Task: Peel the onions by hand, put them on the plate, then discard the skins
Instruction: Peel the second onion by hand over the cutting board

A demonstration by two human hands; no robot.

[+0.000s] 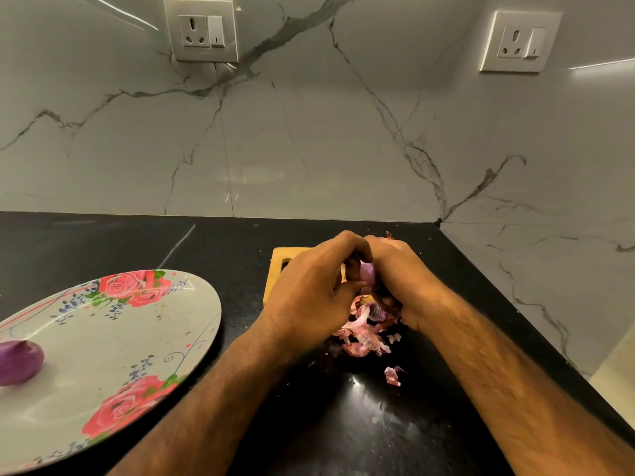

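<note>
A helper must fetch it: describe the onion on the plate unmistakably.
On the black counter lies a rose-patterned plate. The onion sits at its left edge, smooth, purple and alone; the other onion is gripped by the left hand and right hand.

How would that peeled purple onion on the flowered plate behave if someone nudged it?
The peeled onion looks rounded, so it would probably roll. Its bare surface looks smooth, so it is likely slippery on the glossy plate. It holds its shape, so it is probably firm.

I see one peeled purple onion [19, 361] lying on the floral plate [103, 345], a second onion [367, 272] held above pink skins [364, 333] heaped on the bench [103, 242].
</note>
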